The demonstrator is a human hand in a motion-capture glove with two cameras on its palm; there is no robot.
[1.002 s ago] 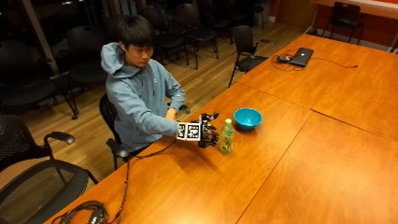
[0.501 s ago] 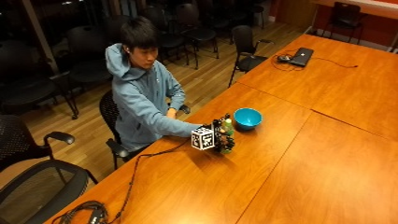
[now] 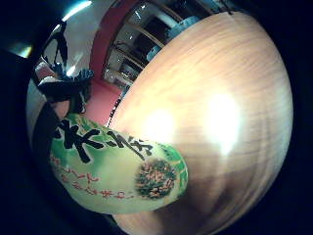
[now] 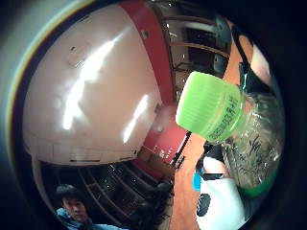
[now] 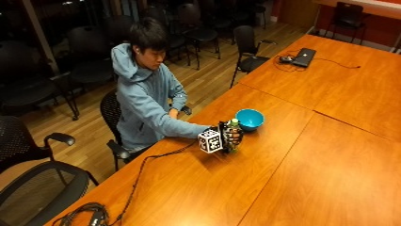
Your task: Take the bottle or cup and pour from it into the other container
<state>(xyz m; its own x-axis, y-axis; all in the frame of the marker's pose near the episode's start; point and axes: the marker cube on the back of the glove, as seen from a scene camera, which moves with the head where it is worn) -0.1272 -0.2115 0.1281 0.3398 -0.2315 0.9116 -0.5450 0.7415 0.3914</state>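
Since a second ago, my gloved right hand (image 5: 227,137) has slid forward along the desk to the clear plastic bottle with the bright green cap and green label (image 5: 233,135), and my fingers now wrap around its body while it stands upright on the wood. Just beyond my hand sits the round blue bowl (image 5: 250,119), near but not touching. To do this well, I judge I should lift straight up, keep the bottle vertical until over the bowl, and mind that the cap looks closed. Around me: an orange-brown wooden desk (image 5: 313,165), dark chairs, wood flooring.
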